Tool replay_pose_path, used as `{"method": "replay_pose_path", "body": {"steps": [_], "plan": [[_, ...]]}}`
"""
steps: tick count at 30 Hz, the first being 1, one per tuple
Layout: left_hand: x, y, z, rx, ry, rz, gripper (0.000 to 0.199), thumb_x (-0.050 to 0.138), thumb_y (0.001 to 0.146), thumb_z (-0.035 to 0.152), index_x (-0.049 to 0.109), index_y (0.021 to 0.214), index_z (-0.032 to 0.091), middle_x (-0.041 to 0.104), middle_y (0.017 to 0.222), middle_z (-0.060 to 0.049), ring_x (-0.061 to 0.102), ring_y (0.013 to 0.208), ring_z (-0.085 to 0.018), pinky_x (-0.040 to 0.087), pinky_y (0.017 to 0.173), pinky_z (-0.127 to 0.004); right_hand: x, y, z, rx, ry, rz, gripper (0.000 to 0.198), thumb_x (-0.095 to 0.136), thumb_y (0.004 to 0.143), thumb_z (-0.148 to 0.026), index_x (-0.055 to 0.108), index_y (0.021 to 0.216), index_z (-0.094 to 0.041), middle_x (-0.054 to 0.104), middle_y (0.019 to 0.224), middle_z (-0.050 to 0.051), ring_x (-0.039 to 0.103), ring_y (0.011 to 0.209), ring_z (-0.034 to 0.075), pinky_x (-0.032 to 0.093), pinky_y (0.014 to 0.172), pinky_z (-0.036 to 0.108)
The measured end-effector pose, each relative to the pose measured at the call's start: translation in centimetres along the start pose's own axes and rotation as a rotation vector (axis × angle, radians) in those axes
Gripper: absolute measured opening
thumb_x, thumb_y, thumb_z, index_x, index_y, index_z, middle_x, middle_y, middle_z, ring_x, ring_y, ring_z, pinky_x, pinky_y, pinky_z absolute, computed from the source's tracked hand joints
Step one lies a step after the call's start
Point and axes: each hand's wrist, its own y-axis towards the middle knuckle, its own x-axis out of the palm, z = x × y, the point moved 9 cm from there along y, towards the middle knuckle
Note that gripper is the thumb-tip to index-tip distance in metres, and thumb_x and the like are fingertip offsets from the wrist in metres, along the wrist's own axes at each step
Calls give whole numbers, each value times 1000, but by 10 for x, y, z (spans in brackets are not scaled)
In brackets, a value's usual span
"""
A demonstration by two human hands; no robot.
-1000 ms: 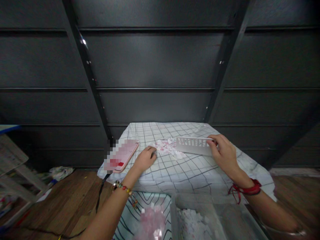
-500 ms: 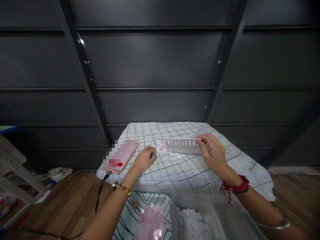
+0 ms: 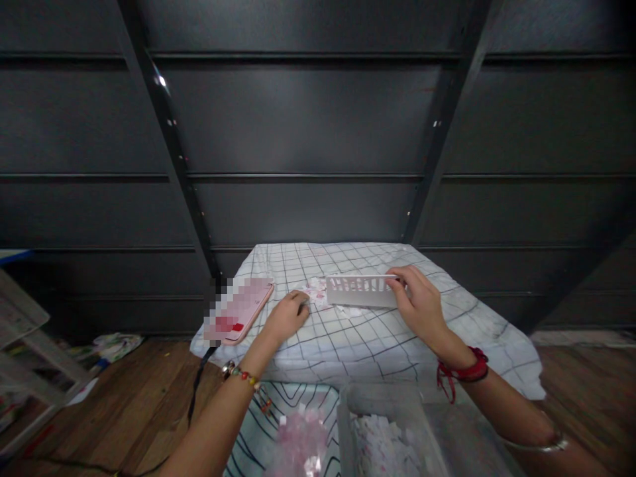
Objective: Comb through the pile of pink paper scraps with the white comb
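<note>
My right hand [image 3: 420, 299] pinches the right end of a white plastic slotted tray [image 3: 360, 298], thumb in front and fingers over its top edge. The tray stands on its side, with a row of openings along the upper part. Small white and pink paper pieces [image 3: 316, 291] lie left of it, and more show under its lower edge. At the left edge of these pieces, my left hand [image 3: 289, 315] rests on the cloth, fingers bent, with a gap between thumb and forefinger. Nothing shows in that hand, though its fingertips are partly hidden.
A checked white cloth [image 3: 348, 344] covers the low table. On its left lies a pink phone [image 3: 253, 308] with a dark cable. Nearer me are a striped tray [image 3: 248, 430] holding pink plastic packets [image 3: 303, 437] and a clear box [image 3: 345, 424] of paper pieces. Dark panels rise behind.
My right hand has shifted the slotted tray slightly left, toward the paper pieces and my left hand. The left hand stays almost where it was.
</note>
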Motion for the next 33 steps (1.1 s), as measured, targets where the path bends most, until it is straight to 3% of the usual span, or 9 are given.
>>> {"method": "replay_pose_path", "body": {"steps": [6, 14, 22, 33], "plan": [[0, 0, -2, 2, 9, 6, 24, 44, 79, 14, 59, 98, 15, 60, 102, -8, 55, 99, -19, 43, 91, -31, 12, -3, -3, -11, 24, -57, 9, 42, 85, -18, 51, 83, -20, 56, 76, 2, 53, 73, 15, 41, 66, 28], [1, 0, -2, 7, -1, 7, 25, 44, 78, 13, 59, 98, 15, 60, 103, -8, 54, 99, -19, 42, 91, -30, 2, -1, 0, 36, 55, -8, 9, 43, 85, -19, 52, 84, -21, 56, 75, 2, 53, 73, 16, 41, 66, 29], [1, 1, -2, 6, -6, 4, 25, 43, 78, 14, 60, 97, 15, 60, 104, -8, 54, 99, -19, 42, 91, -32, 12, -3, 0, 25, 33, -54, 11, 41, 85, -20, 52, 83, -21, 57, 75, 3, 54, 73, 17, 42, 65, 30], [0, 0, -1, -11, -3, -6, 25, 43, 79, 14, 61, 97, 13, 59, 106, -10, 54, 101, -19, 41, 94, -31, -4, 1, 5, 22, -15, -12, 10, 42, 85, -21, 52, 84, -20, 57, 76, 3, 54, 74, 17, 42, 67, 30]]}}
